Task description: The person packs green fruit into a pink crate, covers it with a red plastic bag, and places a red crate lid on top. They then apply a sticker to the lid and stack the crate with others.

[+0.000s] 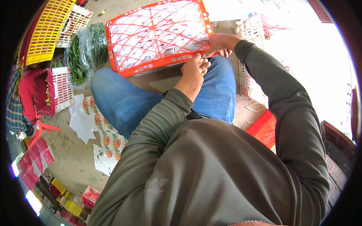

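A red plastic lattice lid or crate face (153, 27) lies before me at the top of the head view, with white perforated sheeting (175, 21) showing behind its bars. My left hand (195, 69) is at the near rim, thumb and index fingertips close to the rim, the other fingers loosely curled. My right hand (217, 45) is at the near right corner, its thumb pointing towards my left fingertips and its fingers bent around the corner. Whether a small thing is pinched between the fingertips cannot be told.
Leafy greens in clear plastic (77, 60) lie left of the red lattice. A dark red and white crate (62, 90) holds small round fruit. Sheets of round printed labels (114, 140) lie on the floor. White crates (251, 31) stand at the right, a red crate (261, 127) nearer me.
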Demonstrator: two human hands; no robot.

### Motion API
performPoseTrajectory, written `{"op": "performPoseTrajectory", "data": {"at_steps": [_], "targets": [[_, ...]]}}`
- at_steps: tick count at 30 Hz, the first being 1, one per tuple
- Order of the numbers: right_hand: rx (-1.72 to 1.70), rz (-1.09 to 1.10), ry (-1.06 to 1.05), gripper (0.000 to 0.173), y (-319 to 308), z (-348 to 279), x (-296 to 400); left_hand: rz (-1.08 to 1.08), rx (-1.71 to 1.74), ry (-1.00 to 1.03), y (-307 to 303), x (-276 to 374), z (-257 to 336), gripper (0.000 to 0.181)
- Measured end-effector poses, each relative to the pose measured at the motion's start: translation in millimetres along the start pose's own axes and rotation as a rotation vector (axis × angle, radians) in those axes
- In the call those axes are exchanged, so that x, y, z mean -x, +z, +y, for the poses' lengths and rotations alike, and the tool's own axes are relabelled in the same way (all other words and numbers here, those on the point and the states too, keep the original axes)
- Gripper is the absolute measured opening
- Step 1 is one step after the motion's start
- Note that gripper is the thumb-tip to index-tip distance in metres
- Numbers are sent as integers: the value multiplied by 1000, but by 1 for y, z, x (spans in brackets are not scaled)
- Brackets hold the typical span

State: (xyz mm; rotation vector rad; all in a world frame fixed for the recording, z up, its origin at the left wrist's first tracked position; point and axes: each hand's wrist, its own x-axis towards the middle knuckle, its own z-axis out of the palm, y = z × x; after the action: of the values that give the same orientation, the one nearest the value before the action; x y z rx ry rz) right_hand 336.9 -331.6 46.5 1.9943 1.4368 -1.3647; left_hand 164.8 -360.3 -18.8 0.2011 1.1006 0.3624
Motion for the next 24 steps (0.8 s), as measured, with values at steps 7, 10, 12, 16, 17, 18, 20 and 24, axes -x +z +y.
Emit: {"op": "performPoseTrajectory", "data": {"at_steps": [7, 10, 12, 16, 17, 18, 20, 24], "targets": [[-71, -75, 51, 56, 3, -4, -9, 15, 79, 56, 4, 6, 2, 15], [-46, -104, 76, 58, -2, -9, -3, 16, 126, 48, 5, 0, -1, 16], [11, -110, 73, 59, -8, -11, 4, -2, 128, 45, 7, -4, -2, 15], [53, -82, 85, 63, -8, -14, 2, -18, 160, 64, 4, -5, -2, 15], [53, -77, 86, 62, -8, -14, 2, -22, 172, 72, 4, -5, -2, 15], [56, -76, 91, 62, -8, -12, 1, -49, 233, 83, 5, -13, -6, 14], [68, -66, 102, 57, -6, -11, 0, -102, 261, 110, 0, -26, -13, 18], [-12, -38, 87, 53, -6, -16, -5, -95, -26, 135, -9, -25, -4, 22]]}}
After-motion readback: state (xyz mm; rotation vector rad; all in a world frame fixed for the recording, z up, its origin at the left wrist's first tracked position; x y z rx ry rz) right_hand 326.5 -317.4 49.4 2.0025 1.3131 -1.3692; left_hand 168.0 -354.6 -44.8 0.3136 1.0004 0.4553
